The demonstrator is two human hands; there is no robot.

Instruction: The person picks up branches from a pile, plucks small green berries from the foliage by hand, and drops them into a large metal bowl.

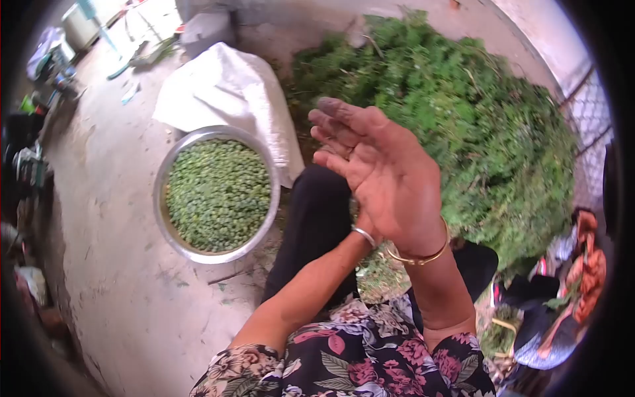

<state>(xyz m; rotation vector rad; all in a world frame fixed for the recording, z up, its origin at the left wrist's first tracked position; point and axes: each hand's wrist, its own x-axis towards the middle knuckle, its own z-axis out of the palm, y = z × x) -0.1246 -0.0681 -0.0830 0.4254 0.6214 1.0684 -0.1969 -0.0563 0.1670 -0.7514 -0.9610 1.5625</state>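
Note:
My right hand [407, 175], with a gold bangle at the wrist, is raised above my lap. Its fingers point up and to the left, stretched with a slight bend, and the tips look dark with dirt. Close against it, and largely covered by it, is my left hand [368, 213], with a silver bangle. Which of the lower fingers belong to it is hard to make out. No object shows in either hand. Left of my knee stands a round metal basin [161, 228] filled with small green pods or berries [218, 195].
A large heap of leafy green plants [489, 126] lies ahead and to the right, against a wall. Behind the basin is a white sack [221, 86]. Crumpled clothes [582, 264] lie at far right. Assorted household items line the left edge of the concrete floor [126, 284].

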